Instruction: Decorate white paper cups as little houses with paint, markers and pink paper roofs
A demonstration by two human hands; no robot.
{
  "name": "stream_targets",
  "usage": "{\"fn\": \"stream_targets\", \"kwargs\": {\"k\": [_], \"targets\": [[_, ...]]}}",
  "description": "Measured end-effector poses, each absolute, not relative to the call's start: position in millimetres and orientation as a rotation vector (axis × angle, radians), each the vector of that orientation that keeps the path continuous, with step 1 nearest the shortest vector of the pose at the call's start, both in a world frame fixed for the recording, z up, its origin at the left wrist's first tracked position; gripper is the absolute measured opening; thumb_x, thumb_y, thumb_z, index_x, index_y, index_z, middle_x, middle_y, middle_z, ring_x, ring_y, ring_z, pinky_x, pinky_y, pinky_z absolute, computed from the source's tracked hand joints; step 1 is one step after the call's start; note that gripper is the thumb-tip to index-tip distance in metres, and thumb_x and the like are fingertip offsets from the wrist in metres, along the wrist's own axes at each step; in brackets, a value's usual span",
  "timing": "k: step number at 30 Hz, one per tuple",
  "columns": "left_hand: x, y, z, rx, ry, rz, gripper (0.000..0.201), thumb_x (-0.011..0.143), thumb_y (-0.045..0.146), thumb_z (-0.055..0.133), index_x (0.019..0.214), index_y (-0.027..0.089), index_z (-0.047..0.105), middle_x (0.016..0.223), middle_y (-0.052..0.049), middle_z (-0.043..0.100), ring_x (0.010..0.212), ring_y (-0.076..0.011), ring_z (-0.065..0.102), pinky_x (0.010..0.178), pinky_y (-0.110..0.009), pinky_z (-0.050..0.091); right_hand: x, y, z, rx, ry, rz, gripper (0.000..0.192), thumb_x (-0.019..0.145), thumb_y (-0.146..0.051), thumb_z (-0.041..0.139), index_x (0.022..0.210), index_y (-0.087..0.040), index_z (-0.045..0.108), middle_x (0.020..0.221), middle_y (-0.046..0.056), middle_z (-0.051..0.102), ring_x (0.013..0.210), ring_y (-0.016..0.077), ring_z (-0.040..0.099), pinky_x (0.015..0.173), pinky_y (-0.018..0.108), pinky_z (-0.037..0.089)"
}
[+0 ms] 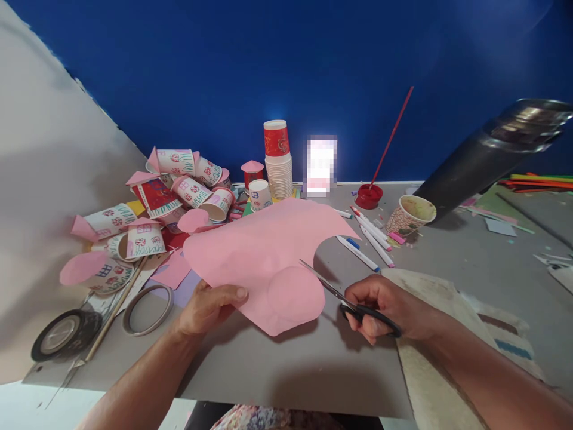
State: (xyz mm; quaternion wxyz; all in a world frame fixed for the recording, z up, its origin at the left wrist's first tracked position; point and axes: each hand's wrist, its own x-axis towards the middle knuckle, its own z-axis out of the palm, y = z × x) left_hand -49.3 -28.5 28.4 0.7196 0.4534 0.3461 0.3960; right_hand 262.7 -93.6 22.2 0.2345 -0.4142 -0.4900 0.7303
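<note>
I am holding a sheet of pink paper (264, 251) up over the grey table (313, 358), and a circle outline is showing through near its lower edge. My left hand (208, 307) is pinching the sheet at its lower left edge, thumb on top and fingers folded underneath. My right hand (385, 304) is gripping the black handles of a pair of scissors (344, 295), fingers curled tight through them, and the blades are lying against the paper's right edge beside the circle; how far they are parted I cannot tell. Beyond the sheet, white markers (367, 239) are lying scattered on the table, near a patterned paper cup (409, 216) and a red lid (369, 196) with a red stick leaning out of it. A stack of paper cups (278, 161) is standing against the blue wall. To my left, decorated cups with pink cone roofs (179, 185) are lying in a heap, and two tape rolls (67, 333) are sitting near the table's edge.
</note>
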Motion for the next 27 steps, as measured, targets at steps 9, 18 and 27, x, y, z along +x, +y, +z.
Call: {"fn": "stream_targets", "kwargs": {"k": [9, 18, 27], "targets": [[-52.8, -27.5, 28.8, 1.032, 0.68, 0.868, 0.064, 0.066, 0.026, 0.087, 0.128, 0.018, 0.072, 0.096, -0.009, 0.084, 0.091, -0.0351, 0.081, 0.077, -0.038, 0.069, 264.2, -94.7, 18.0, -1.145, -1.331, 2.017, 0.023, 0.063, -0.033, 0.08, 0.066, -0.017, 0.065, 0.053, -0.003, 0.061, 0.047, 0.0092, 0.052, 0.049, 0.021, 0.039], [-56.9, -25.2, 30.5, 1.05, 0.651, 0.879, 0.056, 0.066, 0.023, 0.084, 0.12, 0.017, 0.074, 0.091, -0.008, 0.084, 0.09, -0.0343, 0.081, 0.079, -0.037, 0.068, 263.9, -95.2, 15.7, -1.131, -1.336, 2.038, 0.029, 0.065, -0.038, 0.084, 0.065, -0.016, 0.065, 0.053, -0.004, 0.059, 0.047, 0.0083, 0.052, 0.048, 0.02, 0.037], [-57.0, -24.9, 36.8, 1.062, 0.633, 0.868, 0.051, 0.065, 0.02, 0.082, 0.116, 0.016, 0.075, 0.081, -0.007, 0.083, 0.086, -0.0347, 0.081, 0.075, -0.038, 0.068, 263.4, -95.0, 21.8, -1.162, -1.309, 2.089, 0.026, 0.065, -0.036, 0.083, 0.064, -0.017, 0.064, 0.054, -0.004, 0.06, 0.049, 0.0092, 0.056, 0.048, 0.02, 0.04]]}}
